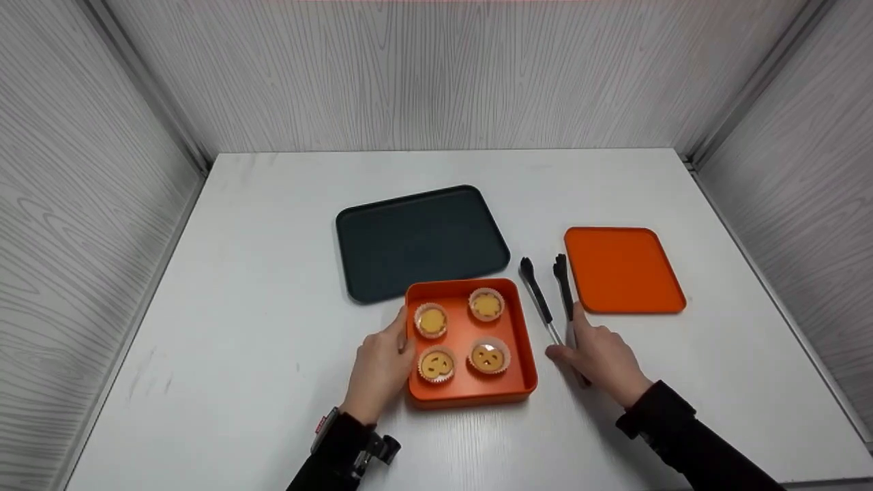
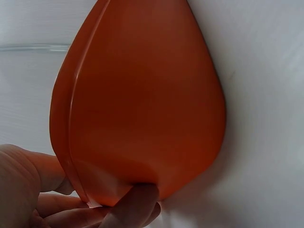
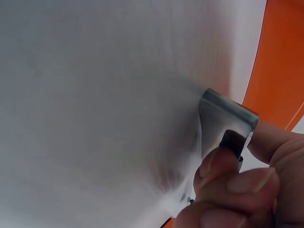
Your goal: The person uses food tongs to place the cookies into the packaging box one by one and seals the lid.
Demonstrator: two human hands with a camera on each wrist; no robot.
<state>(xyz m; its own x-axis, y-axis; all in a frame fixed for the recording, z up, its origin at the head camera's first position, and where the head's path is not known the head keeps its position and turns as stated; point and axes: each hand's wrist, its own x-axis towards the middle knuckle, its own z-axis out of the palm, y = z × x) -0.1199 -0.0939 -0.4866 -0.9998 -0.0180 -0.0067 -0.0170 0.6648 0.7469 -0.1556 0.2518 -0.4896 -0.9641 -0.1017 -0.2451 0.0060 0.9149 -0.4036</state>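
Note:
An orange square box holds several small round yellow tarts in pale paper cups; some tops look plain, others carry marks. My left hand grips the box's left wall. The left wrist view shows fingers against the outer wall of the box and the thumb near its rim. To the right of the box, my right hand holds metal tongs with black tips, whose arms are spread apart and point away from me. Close up, the right wrist view shows the metal hinge end of the tongs between thumb and fingers.
A dark rectangular tray lies behind the box, close to its back edge. A flat orange tray is at the right, beyond the right hand. Wood-grain panels enclose the white table at the back and sides.

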